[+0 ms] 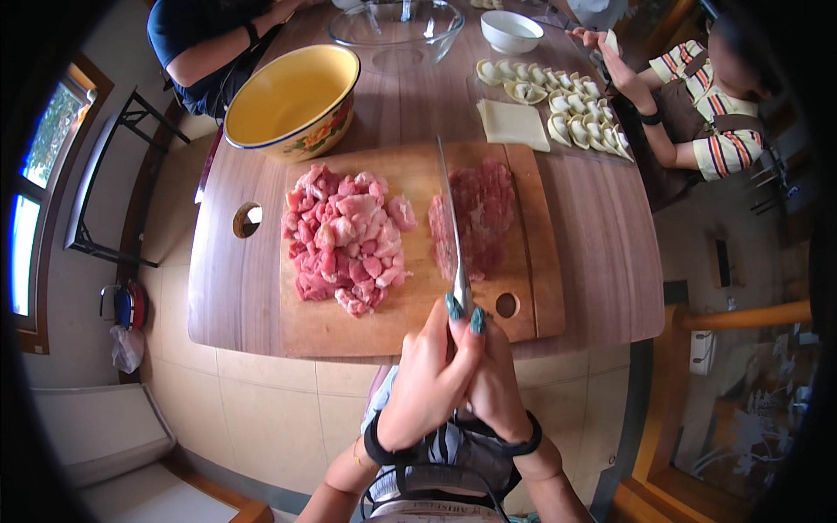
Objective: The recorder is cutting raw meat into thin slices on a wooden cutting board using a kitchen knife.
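Both hands are together at the near edge of a wooden cutting board (340, 333), closed around the handle of a knife (456, 242). My left hand (428, 376) overlaps my right hand (494, 379), which is partly hidden; both thumbs lie at the top of the handle. The blade points away from me, edge-on, over the left part of a sliced slab of raw red meat (480, 209). To the left on the board lies a heap of raw meat chunks (350, 235). The board has a round hole near its right front corner.
A yellow enamel basin (294, 104) stands behind the board, left. Farther back are a glass bowl (399, 33) and a white bowl (511, 33). Wrapper sheets (513, 124) and rows of dumplings (575, 104) lie back right. One person sits back left; another, at right, holds a wrapper.
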{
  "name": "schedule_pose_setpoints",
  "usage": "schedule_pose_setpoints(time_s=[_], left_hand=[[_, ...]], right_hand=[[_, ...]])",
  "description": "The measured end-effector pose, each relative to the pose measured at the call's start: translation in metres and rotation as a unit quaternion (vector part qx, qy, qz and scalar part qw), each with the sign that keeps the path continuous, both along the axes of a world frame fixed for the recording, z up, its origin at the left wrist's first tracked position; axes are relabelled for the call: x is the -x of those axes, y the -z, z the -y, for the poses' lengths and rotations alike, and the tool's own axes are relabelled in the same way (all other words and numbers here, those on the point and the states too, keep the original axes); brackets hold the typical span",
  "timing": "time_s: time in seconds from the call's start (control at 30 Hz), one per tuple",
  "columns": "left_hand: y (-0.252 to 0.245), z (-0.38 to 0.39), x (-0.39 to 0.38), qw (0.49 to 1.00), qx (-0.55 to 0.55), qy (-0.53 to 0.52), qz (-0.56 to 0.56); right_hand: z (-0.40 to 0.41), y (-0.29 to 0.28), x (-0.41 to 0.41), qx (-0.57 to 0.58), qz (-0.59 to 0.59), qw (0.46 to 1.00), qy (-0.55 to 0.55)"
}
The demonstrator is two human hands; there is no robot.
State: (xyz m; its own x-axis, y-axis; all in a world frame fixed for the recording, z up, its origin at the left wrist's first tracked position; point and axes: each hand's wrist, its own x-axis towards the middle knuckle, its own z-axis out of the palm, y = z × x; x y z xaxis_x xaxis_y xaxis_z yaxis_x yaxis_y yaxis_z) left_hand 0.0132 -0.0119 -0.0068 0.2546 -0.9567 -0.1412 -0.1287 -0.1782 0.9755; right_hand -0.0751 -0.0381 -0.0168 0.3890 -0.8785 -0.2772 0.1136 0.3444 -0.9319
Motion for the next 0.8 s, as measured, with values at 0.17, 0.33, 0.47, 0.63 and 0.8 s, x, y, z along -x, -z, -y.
schedule_pose_setpoints(time_s=[0.17, 0.33, 0.47, 0.63, 0.8], left_hand=[[-0.013, -0.015, 0.005, 0.996, 0.086, -0.001, 0.002], [0.003, 0.001, -0.003, 1.0, 0.007, 0.01, -0.003], [-0.005, -0.01, 0.003, 0.999, 0.04, -0.012, 0.009], [-0.004, -0.007, -0.004, 0.999, -0.021, 0.017, 0.023], [-0.001, -0.012, -0.001, 0.998, 0.055, -0.015, 0.005]], right_hand=[[-0.015, -0.012, -0.002, 0.052, 0.041, 0.998, 0.003], [0.002, -0.006, -0.001, -0.098, 0.035, 0.994, -0.023], [-0.009, -0.008, -0.004, -0.023, 0.035, 0.999, -0.002], [-0.007, -0.003, -0.003, -0.028, 0.021, 0.999, 0.015], [-0.011, -0.004, -0.007, 0.043, 0.036, 0.998, 0.005]])
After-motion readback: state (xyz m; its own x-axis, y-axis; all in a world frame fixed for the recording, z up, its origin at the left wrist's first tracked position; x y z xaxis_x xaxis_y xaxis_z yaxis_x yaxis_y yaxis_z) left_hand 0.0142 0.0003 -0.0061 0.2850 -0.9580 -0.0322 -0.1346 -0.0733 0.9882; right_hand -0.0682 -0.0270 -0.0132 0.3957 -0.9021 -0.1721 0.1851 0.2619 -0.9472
